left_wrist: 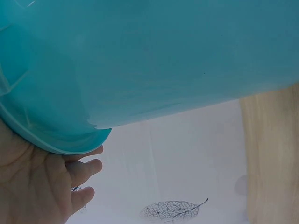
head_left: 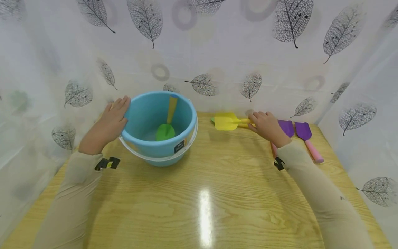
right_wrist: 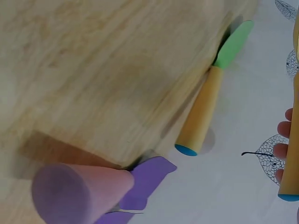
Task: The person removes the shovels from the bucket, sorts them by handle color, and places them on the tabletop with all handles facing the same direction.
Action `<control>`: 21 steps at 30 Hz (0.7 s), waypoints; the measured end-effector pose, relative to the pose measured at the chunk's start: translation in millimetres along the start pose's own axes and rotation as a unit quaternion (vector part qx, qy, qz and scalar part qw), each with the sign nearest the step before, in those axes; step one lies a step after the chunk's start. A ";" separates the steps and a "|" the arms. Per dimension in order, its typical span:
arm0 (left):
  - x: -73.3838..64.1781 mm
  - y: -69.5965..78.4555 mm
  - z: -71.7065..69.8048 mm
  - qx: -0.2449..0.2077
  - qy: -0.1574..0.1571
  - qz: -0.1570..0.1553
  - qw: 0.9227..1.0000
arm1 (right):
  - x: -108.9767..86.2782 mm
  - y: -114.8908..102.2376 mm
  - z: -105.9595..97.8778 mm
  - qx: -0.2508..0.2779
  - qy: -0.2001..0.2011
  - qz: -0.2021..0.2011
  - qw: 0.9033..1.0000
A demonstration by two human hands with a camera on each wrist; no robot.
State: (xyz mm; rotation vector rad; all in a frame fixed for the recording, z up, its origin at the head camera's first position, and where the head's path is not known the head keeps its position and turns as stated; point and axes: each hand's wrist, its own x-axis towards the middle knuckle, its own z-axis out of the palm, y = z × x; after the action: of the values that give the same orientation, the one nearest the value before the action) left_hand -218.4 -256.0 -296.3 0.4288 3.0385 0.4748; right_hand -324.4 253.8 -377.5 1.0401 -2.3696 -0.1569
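Note:
A light blue bucket (head_left: 158, 152) stands on the left part of the table, its white handle hanging down in front. My left hand (head_left: 109, 121) rests against the bucket's left rim, and the left wrist view shows the fingers extended along the rim (left_wrist: 70, 144). Inside the bucket leans a green toy shovel (head_left: 165, 132) with a yellow handle. Over the table to the right, my right hand (head_left: 268, 126) grips a yellow toy shovel (head_left: 226, 121) by its handle, the blade pointing left. Its blue-ended handle (right_wrist: 293, 154) shows at the edge of the right wrist view.
Beneath the yellow shovel lies a green toy shovel (right_wrist: 236, 44) with a yellow handle, by the curtain. Farther right are two purple shovels with pink handles, one (head_left: 303, 132) fully visible and one (head_left: 286, 128) partly behind my right arm. A leaf-patterned curtain (head_left: 214, 52) borders the table (head_left: 174, 204).

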 end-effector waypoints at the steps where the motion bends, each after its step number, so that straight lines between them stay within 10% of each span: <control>1: 0.2 -0.2 0.0 0.001 -0.002 0.002 1.000 | -2.1 -0.4 1.9 0.004 -0.005 0.002 1.000; 21: 0.5 0.1 -0.7 0.010 -0.011 0.002 1.000 | -15.7 -13.8 24.1 0.044 -0.084 0.016 0.995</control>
State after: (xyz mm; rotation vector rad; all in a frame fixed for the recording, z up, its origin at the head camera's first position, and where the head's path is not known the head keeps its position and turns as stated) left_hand -218.9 -255.9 -295.6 0.4390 3.0240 0.4387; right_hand -319.4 252.8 -408.9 1.0669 -2.5644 -0.1341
